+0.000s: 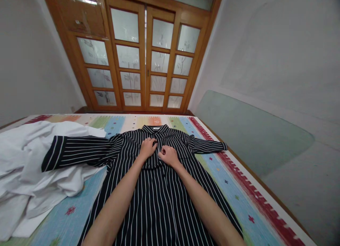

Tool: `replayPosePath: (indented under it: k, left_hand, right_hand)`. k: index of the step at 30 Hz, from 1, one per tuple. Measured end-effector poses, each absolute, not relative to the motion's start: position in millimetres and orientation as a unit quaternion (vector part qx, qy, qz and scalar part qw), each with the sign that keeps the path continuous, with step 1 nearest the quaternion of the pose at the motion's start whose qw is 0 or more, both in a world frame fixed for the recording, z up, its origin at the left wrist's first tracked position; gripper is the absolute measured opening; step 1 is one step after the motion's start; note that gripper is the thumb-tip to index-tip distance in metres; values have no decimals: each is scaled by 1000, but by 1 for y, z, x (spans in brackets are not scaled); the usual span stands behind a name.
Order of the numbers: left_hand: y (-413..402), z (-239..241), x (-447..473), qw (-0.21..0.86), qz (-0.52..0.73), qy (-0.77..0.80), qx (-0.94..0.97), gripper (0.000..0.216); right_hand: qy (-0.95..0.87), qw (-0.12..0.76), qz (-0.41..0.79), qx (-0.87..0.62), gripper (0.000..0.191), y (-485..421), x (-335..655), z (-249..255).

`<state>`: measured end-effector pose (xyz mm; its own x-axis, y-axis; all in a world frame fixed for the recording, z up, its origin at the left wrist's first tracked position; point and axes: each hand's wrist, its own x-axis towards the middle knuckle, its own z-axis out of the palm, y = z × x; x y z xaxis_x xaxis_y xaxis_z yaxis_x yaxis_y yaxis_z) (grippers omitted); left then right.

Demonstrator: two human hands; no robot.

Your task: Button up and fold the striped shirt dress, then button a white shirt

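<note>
Centrally, one black long-sleeved shirt with thin white stripes [156,207], fabric, laid front side up, collar away from the person, body running toward the near edge of the view. Located on a multicoloured sheet [231,182] of blue, green, orange and dark red bands with small scattered motifs.

Shirt, details: pointed striped collar [143,128] at the far end, a small pale label [156,128] inside it. One striped sleeve [85,149] stretched out to the left, its wide cuff nearest the corner of the spread; the other striped sleeve [207,145] stretched out to the right, its end near the sheet's border.

Left hand [148,148]: bare, on the upper chest of the shirt, fingers bent toward the front opening; whether cloth is gripped, cannot be told.

Right hand [169,155]: bare, just beside the left and slightly nearer, fingers curled in, thumb close to the forefinger, a narrow grip at the front opening; what it pinches, if anything, cannot be told.

Further items: one crumpled heap of white cloth [34,161], left, partly under the left-hand sleeve; brown wooden doors with frosted panes [147,62], beyond; one pale green panel [247,124], along the right wall.
</note>
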<state>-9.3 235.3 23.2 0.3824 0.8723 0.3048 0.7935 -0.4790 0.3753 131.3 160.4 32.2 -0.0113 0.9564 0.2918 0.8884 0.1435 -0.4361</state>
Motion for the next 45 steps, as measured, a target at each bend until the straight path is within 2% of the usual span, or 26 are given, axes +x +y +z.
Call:
replayPosePath:
  k: [7, 12, 18, 23, 27, 29, 34, 38, 42, 45]
  left_hand:
    - [233, 25, -12, 96, 256, 494, 825, 16]
    - [232, 24, -13, 107, 281, 487, 820, 16]
    - [227, 24, -18, 114, 302, 478, 817, 17]
    - [210, 23, -27, 111, 301, 461, 828, 28]
    - [191, 21, -37, 97, 283, 423, 855, 32]
    - [183, 21, -42, 91, 270, 402, 870, 32]
    - [169, 25, -42, 89, 245, 353, 898, 27]
    - [163, 32, -31, 85, 223, 309, 921, 31]
    - [163, 37, -26, 102, 168, 312, 929, 30]
    - [165, 38, -25, 159, 170, 324, 917, 22]
  right_hand:
    - [-708, 206, 86, -671, 7, 146, 136, 46]
    - [-729, 166, 91, -657, 18, 110, 143, 53]
    - [-754, 207, 78, -619, 21, 35, 161, 53]
    - [-741, 196, -2, -642, 32, -31, 194, 34]
    - [-633, 195, -113, -740, 36, -70, 228, 17]
    - [-586, 168, -117, -784, 39, -84, 246, 15]
    - [-532, 159, 54, -830, 38, -104, 279, 30]
    - [-555, 143, 197, -795, 35, -112, 285, 45]
    - [-574, 132, 238, -773, 33, -123, 288, 56]
    - [-581, 153, 279, -749, 33, -137, 296, 65]
